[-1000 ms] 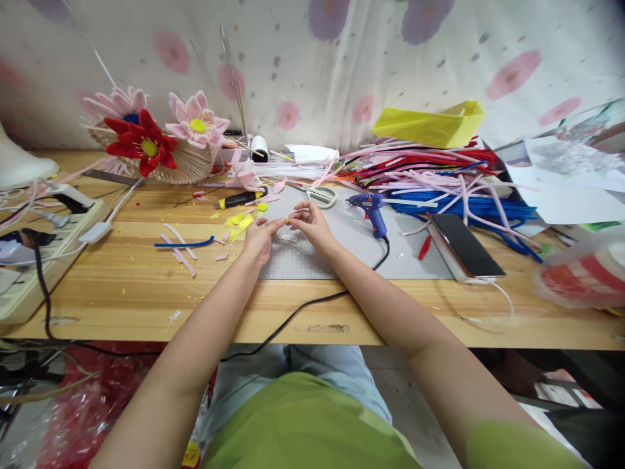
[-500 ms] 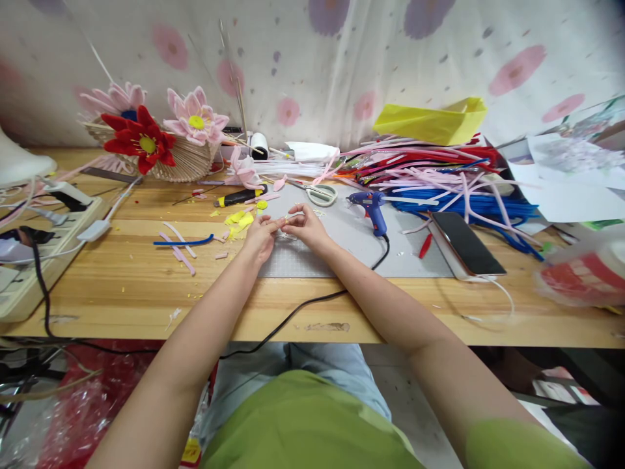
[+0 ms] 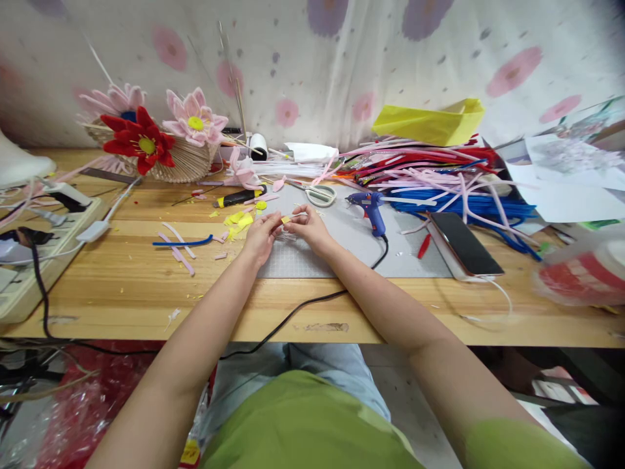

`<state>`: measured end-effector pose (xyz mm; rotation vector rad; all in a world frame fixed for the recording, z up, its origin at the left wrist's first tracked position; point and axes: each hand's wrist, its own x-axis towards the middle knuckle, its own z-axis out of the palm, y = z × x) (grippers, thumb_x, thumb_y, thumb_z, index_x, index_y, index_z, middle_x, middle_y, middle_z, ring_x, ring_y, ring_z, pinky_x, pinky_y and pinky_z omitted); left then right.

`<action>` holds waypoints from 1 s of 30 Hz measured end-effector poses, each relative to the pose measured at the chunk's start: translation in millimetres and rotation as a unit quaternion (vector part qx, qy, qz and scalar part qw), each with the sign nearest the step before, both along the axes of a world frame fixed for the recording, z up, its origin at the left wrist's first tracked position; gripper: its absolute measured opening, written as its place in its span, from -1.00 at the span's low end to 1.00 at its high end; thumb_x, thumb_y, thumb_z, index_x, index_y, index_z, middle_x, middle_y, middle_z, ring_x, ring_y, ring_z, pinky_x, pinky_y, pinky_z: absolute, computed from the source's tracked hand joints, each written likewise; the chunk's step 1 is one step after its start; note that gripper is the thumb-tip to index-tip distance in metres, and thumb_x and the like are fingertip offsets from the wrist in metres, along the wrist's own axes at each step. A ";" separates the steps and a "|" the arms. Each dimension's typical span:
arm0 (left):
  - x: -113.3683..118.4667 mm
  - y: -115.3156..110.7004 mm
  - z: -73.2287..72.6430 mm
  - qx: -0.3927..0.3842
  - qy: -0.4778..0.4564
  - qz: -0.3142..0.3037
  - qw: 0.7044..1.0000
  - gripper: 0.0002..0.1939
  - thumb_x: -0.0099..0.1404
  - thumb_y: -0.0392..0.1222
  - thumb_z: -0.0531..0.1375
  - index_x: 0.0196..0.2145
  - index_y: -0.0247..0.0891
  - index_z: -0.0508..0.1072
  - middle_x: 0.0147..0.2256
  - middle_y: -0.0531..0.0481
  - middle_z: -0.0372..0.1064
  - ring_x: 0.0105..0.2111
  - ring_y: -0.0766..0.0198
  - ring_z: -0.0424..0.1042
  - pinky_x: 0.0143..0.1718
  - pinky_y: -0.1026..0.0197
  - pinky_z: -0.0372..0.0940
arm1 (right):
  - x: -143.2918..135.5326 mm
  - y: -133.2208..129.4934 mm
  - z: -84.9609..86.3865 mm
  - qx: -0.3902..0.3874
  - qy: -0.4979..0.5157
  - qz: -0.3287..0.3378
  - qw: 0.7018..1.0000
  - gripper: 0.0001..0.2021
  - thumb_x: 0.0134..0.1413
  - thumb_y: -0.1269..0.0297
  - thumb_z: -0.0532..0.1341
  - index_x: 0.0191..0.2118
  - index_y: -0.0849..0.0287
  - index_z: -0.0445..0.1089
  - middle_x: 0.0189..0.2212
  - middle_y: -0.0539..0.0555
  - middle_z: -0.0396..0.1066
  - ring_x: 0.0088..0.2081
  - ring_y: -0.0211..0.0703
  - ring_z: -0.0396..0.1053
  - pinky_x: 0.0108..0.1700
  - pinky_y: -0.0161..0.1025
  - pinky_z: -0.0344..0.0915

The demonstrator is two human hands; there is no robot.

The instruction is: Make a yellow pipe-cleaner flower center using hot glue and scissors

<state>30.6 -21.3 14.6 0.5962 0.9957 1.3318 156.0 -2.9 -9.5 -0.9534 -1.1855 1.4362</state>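
Nearest, a black cord (image 3: 293, 314) is lying across the wooden table (image 3: 131, 316) and passing beneath the right forearm, so keeping that arm from dragging it would be wise. Beyond it, above the front of the gray mat (image 3: 327, 260), the right hand (image 3: 311, 229) is pinching a small yellow piece (image 3: 286, 220) at its fingertips; the left hand (image 3: 261, 240) is curling its fingers right beside the piece (whether it is gripping too, I cannot tell). For something this small, using light, even fingertip pressure and working over the mat should be the surest way, as hard squeezing could crease it. Yellow scraps (image 3: 238, 226) are lying just past the left hand, where a dropped piece could easily get mixed in. Farther off, the glue gun (image 3: 370, 210) is resting on the mat, its nozzle facing left toward the scissors (image 3: 319, 195); giving that tip room seems sensible.
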 end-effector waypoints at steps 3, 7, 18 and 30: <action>0.1 -1.4 -0.9 0.014 0.022 0.028 0.999 -0.64 -0.06 -0.42 0.35 -0.30 -0.33 0.33 -0.44 -0.01 0.47 -0.43 0.40 0.43 -0.25 0.32 0.24 | 0.6 -0.7 1.3 -0.004 0.011 0.004 1.000 -0.50 -0.41 0.24 0.38 -0.32 0.09 0.09 -0.57 -0.19 0.37 -0.49 -0.35 0.35 -0.33 -0.32 0.27; -0.2 -1.0 -4.2 0.015 0.052 0.056 0.997 -0.58 -0.09 -0.43 0.35 -0.27 -0.33 0.30 -0.48 0.00 0.47 -0.45 0.37 0.44 -0.19 0.26 0.25 | 0.5 -0.6 3.5 0.016 -0.012 -0.006 1.000 -0.51 -0.41 0.23 0.38 -0.32 0.08 0.10 -0.56 -0.19 0.37 -0.50 -0.35 0.33 -0.36 -0.33 0.23; 0.4 0.9 -6.4 -0.010 0.069 0.086 0.994 -0.49 -0.09 -0.47 0.34 -0.25 -0.26 0.17 -0.48 0.04 0.45 -0.43 0.34 0.46 -0.11 0.21 0.23 | -0.1 2.0 2.9 0.064 -0.012 -0.016 0.998 -0.54 -0.36 0.19 0.34 -0.32 0.08 0.07 -0.56 -0.18 0.37 -0.46 -0.32 0.36 -0.30 -0.29 0.24; 1.6 -1.0 0.1 -0.019 0.047 0.080 0.996 -0.52 -0.05 -0.52 0.31 -0.26 -0.26 0.17 -0.51 0.07 0.41 -0.47 0.40 0.41 -0.23 0.30 0.21 | 0.8 2.2 1.7 0.075 -0.029 0.001 0.997 -0.53 -0.31 0.16 0.35 -0.29 0.06 0.07 -0.49 -0.14 0.37 -0.43 -0.31 0.35 -0.28 -0.27 0.26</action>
